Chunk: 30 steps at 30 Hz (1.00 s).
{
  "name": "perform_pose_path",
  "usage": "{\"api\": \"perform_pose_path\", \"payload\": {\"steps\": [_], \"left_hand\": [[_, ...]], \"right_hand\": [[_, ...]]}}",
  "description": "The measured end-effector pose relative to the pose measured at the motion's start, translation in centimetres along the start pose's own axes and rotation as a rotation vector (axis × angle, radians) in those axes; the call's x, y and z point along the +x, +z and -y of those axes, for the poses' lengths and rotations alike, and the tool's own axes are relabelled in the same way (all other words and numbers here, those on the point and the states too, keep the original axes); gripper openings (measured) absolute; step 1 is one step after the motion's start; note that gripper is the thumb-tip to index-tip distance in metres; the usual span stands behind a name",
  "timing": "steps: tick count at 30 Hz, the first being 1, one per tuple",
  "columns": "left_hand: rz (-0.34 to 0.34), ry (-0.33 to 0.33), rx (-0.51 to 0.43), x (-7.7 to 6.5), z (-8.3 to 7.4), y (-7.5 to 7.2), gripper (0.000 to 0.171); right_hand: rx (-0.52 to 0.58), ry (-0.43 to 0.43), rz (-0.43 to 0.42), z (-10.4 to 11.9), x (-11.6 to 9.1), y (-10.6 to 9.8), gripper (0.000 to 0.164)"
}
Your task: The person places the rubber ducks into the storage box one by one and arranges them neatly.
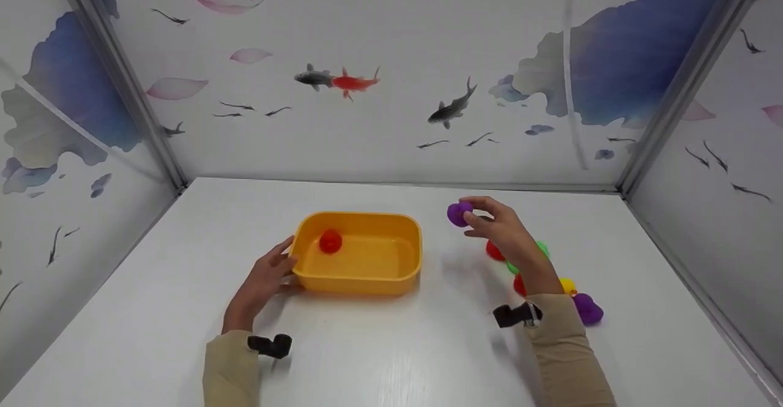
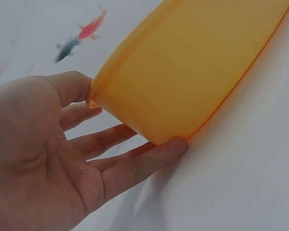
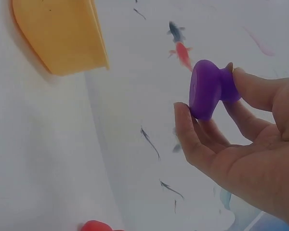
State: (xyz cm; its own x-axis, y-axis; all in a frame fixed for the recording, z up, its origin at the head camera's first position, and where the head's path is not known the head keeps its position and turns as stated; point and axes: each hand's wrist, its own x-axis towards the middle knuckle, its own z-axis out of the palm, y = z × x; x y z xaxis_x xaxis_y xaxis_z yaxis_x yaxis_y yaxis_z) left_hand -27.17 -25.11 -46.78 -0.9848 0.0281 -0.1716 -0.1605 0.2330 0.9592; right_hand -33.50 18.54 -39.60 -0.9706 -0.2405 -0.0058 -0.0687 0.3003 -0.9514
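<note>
My right hand (image 1: 498, 223) pinches a purple knob-shaped toy piece (image 3: 205, 89) between thumb and fingertips, above the table to the right of the yellow bin (image 1: 361, 286). The piece has a broad round end and a narrower neck. At the bin's left end is my left hand (image 1: 263, 278), its fingers fairly straight. In the left wrist view, one digit of this hand (image 2: 43, 144) meets the rim and another lies by the bottom corner. Inside the bin, toward the left, sits a red piece (image 1: 331, 242).
Below and beside the right forearm lie several loose pieces: red (image 1: 495, 250), green (image 1: 542, 248), yellow (image 1: 568, 285) and purple (image 1: 588, 309). Panels printed with fish enclose the white table (image 1: 379, 352) at the back and both sides.
</note>
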Motion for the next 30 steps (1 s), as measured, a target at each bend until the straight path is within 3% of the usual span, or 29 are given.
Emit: {"api": "perform_pose_path", "payload": {"steps": [22,30], "left_hand": [[-0.034,-0.024,0.031,0.1,0.1,0.1,0.057],[-0.026,-0.015,0.024,0.2,0.3,0.3,0.057]], "right_hand": [[-0.007,-0.027,0.148,1.4,2.6,5.9,0.039],[-0.121,0.020,0.232,3.3,4.6,7.5,0.035]]}}
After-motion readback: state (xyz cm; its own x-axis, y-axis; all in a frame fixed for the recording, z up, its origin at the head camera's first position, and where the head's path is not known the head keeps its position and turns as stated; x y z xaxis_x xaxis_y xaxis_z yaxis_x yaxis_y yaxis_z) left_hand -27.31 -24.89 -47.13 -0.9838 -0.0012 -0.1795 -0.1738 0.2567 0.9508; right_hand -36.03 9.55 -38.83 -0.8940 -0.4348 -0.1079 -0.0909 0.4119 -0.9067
